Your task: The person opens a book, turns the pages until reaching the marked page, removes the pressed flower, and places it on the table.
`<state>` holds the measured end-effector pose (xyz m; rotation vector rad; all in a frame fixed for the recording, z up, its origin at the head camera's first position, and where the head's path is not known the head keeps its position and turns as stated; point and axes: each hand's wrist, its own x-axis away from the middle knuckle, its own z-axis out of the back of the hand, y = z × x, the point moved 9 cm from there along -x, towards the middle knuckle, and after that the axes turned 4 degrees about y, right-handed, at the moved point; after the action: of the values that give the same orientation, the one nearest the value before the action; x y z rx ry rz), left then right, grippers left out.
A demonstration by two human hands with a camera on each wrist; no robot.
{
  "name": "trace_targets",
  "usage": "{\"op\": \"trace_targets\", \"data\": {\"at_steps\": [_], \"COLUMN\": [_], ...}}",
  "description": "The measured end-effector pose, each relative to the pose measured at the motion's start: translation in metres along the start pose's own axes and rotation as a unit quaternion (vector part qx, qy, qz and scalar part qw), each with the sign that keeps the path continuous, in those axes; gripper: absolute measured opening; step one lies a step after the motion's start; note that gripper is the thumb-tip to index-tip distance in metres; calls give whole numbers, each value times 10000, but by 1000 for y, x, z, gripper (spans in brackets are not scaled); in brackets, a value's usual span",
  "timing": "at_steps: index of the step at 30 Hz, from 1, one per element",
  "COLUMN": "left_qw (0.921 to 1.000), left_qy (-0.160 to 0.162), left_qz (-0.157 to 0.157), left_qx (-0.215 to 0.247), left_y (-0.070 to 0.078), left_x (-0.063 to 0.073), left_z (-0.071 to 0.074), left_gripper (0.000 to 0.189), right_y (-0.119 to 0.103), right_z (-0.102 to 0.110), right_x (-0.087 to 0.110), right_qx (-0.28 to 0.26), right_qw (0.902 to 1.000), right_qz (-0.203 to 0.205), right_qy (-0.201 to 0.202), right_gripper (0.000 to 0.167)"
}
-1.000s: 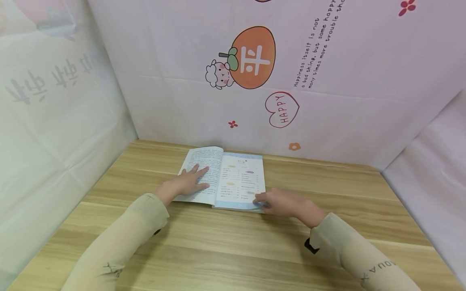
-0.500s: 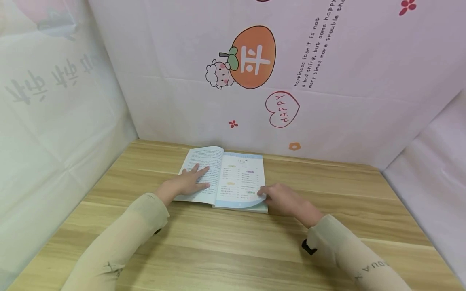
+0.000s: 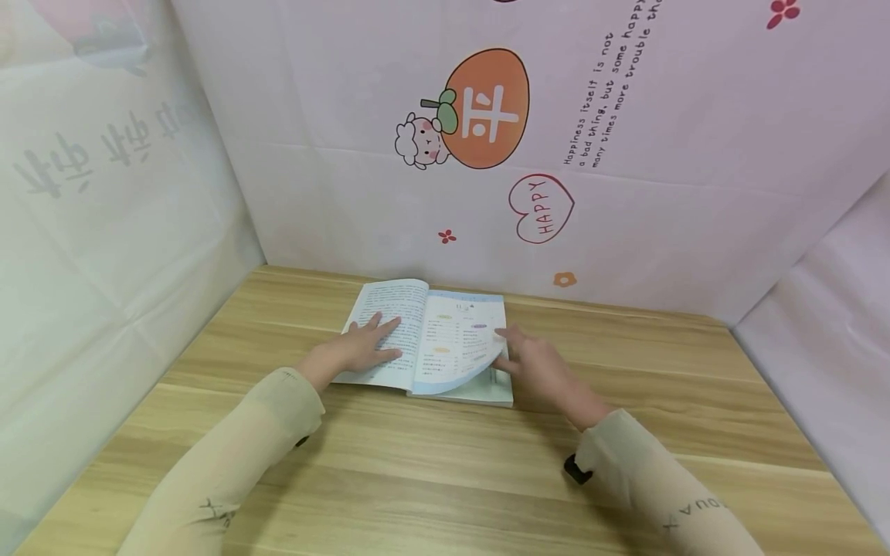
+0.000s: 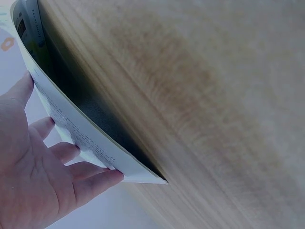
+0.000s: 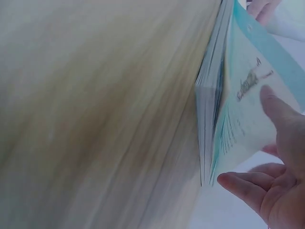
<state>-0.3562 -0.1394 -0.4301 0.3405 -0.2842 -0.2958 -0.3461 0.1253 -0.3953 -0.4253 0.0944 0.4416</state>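
An open book (image 3: 382, 305) lies on the wooden table, near the back wall. My left hand (image 3: 356, 347) rests on its left page with the fingers spread; the left wrist view shows those fingertips against the printed leaf (image 4: 71, 119), which bows up off the wood. At the right edge, my right hand (image 3: 541, 369) holds a blue-bordered page (image 3: 445, 363) between thumb and fingers. That page's lower right corner curls up, baring a pale green page (image 3: 490, 386) below it. In the right wrist view the thick page block (image 5: 207, 114) shows beside the hand.
Light wood tabletop (image 3: 417, 479) spreads in front of and around the book. A white printed cloth (image 3: 334, 201) stands behind it, and further white sheets hang at the left and right sides. A dark band (image 3: 577, 469) shows at the right cuff.
My right hand has moved up along the book's right edge, and the page's lower right corner has lifted and curled leftward, showing more of the green page. The left hand has stayed in place.
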Motion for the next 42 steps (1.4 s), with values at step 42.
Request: {"op": "trace_targets", "data": {"at_steps": [42], "left_qw": [9998], "left_qy": [185], "left_qz": [0], "left_qx": [-86], "left_y": [1], "left_x": [-1], "left_z": [-1], "left_gripper": [74], "right_y": [-82], "right_z": [-43], "right_x": [9], "right_qx": [-658], "right_qw": [9932], "right_qz": [577], "right_qy": [-769], "right_gripper": [86]}}
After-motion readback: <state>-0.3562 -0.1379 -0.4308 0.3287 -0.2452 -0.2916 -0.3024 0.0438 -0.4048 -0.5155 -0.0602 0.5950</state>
